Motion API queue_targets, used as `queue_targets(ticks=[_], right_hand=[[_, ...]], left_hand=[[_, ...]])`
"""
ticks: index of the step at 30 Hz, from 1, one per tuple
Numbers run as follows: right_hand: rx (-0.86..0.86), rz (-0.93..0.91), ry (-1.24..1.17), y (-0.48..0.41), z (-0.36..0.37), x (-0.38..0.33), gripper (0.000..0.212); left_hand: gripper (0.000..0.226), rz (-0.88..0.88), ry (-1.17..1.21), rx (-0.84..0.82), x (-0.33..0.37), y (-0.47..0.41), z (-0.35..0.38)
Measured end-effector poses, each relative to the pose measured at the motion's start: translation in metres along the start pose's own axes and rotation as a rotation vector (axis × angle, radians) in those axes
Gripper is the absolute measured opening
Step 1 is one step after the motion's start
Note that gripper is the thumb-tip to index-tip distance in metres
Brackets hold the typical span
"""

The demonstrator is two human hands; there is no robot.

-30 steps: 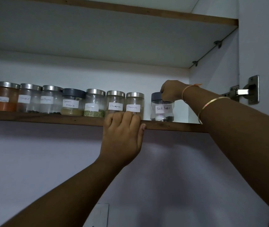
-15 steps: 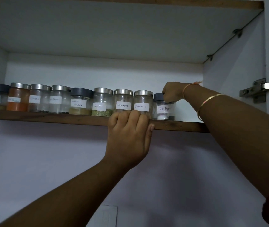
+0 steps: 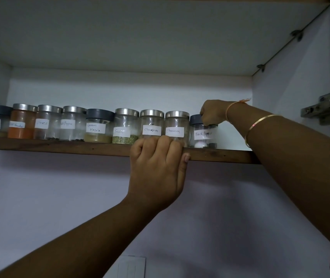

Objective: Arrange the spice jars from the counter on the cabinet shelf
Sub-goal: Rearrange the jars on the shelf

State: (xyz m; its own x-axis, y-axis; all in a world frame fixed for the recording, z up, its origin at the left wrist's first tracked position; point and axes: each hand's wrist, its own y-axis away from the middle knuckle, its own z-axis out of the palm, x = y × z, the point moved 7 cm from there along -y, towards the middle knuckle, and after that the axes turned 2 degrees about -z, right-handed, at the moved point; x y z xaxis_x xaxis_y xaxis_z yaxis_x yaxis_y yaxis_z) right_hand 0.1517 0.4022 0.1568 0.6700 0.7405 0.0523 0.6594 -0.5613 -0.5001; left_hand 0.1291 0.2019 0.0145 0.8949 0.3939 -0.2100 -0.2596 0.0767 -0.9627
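Risk: right hand (image 3: 213, 112) grips the Black Pepper jar (image 3: 204, 135) by its dark lid (image 3: 195, 119) at the right end of the shelf (image 3: 59, 146) row, near the front edge, fingers of the left hand (image 3: 158, 167) curled over that edge, so a jerk or loose lid could drop it.

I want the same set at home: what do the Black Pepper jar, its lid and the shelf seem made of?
Black Pepper jar: clear, glossy glass or hard plastic, contents show through; unclear which. Its lid: matte dark grey, probably plastic. The shelf: brown wood, matte front edge.
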Motion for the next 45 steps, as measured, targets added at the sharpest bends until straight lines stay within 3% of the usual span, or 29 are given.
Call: queue_targets(ticks=[12, 17, 26, 34, 45], right_hand=[[0.095, 0.053, -0.101, 0.010, -0.003, 0.008, 0.047], [0.047, 0.050, -0.228, 0.022, 0.000, -0.002, 0.065], [0.219, -0.056, -0.259, 0.062, -0.010, -0.040, 0.065], [0.267, -0.082, -0.111, 0.125, -0.012, -0.077, 0.043], [0.243, -0.036, -0.089, 0.211, -0.033, -0.137, 0.042]], left_hand=[[0.032, -0.005, 0.011, 0.015, 0.000, -0.001, 0.001], [0.033, -0.017, 0.021, -0.026, 0.000, -0.002, -0.002], [0.029, -0.111, 0.110, -0.226, 0.001, -0.003, -0.007], [0.024, -0.136, 0.275, -0.477, 0.000, -0.010, -0.017], [0.052, -0.064, 0.500, -0.820, -0.020, -0.008, -0.058]])
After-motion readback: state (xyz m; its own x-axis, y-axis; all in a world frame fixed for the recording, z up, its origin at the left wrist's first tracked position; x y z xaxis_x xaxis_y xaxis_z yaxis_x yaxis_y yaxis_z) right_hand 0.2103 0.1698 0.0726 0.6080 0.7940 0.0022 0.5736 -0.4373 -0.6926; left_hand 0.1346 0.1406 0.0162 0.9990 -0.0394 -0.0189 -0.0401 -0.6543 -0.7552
